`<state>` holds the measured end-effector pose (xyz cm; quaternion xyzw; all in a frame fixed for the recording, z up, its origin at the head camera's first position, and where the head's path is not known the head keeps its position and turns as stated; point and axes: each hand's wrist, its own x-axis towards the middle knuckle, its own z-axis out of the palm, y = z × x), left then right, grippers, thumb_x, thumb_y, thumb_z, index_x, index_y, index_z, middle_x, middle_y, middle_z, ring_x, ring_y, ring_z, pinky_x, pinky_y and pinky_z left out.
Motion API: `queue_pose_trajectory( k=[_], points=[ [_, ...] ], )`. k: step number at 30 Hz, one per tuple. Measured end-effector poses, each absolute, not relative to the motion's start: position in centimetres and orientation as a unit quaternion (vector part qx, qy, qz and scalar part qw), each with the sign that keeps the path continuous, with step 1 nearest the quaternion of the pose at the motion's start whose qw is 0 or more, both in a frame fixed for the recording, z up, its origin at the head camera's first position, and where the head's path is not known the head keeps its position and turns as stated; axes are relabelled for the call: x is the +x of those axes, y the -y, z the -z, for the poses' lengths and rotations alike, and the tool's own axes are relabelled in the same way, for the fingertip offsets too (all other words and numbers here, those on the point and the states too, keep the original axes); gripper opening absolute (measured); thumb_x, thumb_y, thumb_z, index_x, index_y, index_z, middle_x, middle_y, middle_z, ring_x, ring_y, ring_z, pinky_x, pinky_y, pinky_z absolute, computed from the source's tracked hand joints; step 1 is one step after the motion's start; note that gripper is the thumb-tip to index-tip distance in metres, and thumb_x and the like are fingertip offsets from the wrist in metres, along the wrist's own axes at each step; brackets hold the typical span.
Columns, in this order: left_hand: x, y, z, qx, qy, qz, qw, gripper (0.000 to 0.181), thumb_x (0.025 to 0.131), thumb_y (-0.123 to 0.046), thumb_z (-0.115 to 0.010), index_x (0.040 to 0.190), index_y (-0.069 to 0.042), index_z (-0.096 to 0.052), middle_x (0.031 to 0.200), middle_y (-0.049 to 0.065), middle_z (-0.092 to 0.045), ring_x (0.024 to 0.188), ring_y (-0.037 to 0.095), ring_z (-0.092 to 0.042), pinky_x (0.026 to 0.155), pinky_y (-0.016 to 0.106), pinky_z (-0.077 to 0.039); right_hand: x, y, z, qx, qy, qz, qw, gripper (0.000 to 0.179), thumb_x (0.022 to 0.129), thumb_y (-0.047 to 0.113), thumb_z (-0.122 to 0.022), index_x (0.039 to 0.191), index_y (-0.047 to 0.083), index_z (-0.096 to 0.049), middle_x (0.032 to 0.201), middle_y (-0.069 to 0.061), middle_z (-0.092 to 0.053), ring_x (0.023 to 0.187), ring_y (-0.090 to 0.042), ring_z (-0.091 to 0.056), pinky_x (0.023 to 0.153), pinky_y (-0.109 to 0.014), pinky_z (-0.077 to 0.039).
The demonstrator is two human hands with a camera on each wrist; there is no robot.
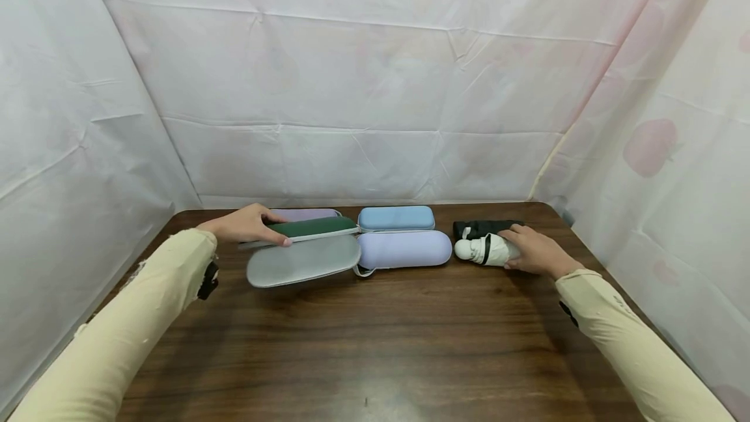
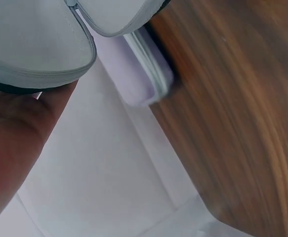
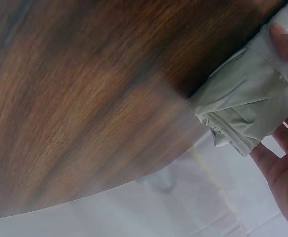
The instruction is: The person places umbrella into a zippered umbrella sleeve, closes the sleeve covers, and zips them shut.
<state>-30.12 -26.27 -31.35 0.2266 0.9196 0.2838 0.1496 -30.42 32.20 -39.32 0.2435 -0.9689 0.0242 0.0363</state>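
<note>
My left hand (image 1: 241, 224) grips an unzipped hard case (image 1: 313, 227), dark green outside with a pale grey lining. Its lid hangs toward the table's front, and the left wrist view looks onto the lining (image 2: 30, 39) of both halves. Over at the right, my right hand (image 1: 540, 253) holds a folded white compact umbrella (image 1: 498, 250) with a rounded white handle end pointing left. Thumb and fingers lie on either side of the umbrella's gathered cloth (image 3: 247, 94) in the right wrist view. Just behind it lies a black folded umbrella (image 1: 491, 227), partly covered by the hand.
A lavender case (image 1: 405, 249) with a wrist loop lies mid-table, with a light blue case (image 1: 396, 218) behind it. Another purple case (image 1: 305, 214) sits behind the green one. White sheets (image 1: 351, 83) hang around the back and sides of the brown wooden table (image 1: 381, 337).
</note>
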Motion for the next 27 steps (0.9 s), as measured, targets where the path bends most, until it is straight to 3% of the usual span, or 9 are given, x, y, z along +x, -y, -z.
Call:
queue_pose_trajectory(
  k=[5, 13, 27],
  points=[
    [-30.2, 23.8, 31.1, 0.238, -0.909, -0.306, 0.155, 0.067, 0.08, -0.043, -0.074, 0.132, -0.005, -0.057, 0.128, 0.012, -0.058, 0.113, 0.023, -0.054, 0.09, 0.042, -0.046, -30.3, -32.1, 39.2, 0.237, 0.971, -0.024, 0.035, 0.063, 0.073, 0.021, -0.084, 0.126, -0.001, -0.057, 0.106, -0.016, -0.056, 0.092, -0.033, -0.056, 0.074, -0.051, -0.047],
    [-29.0, 19.6, 32.6, 0.259, -0.891, -0.335, 0.163, 0.064, 0.078, -0.045, -0.076, 0.129, -0.01, -0.061, 0.125, 0.006, -0.06, 0.112, 0.021, -0.054, 0.091, 0.042, -0.045, -30.1, -31.7, 39.4, 0.229, 0.973, -0.018, 0.035, 0.064, 0.074, 0.02, -0.083, 0.127, -0.004, -0.056, 0.106, -0.018, -0.055, 0.092, -0.033, -0.056, 0.074, -0.05, -0.048],
    [-27.5, 14.8, 36.5, 0.281, -0.846, -0.404, 0.207, 0.06, 0.082, -0.041, -0.073, 0.134, -0.016, -0.057, 0.138, 0.006, -0.05, 0.131, 0.024, -0.04, 0.097, 0.043, -0.041, -29.7, -30.6, 39.6, 0.233, 0.969, 0.018, 0.08, 0.063, 0.068, 0.019, -0.086, 0.119, -0.006, -0.06, 0.101, -0.019, -0.056, 0.087, -0.035, -0.058, 0.072, -0.05, -0.049]
  ],
)
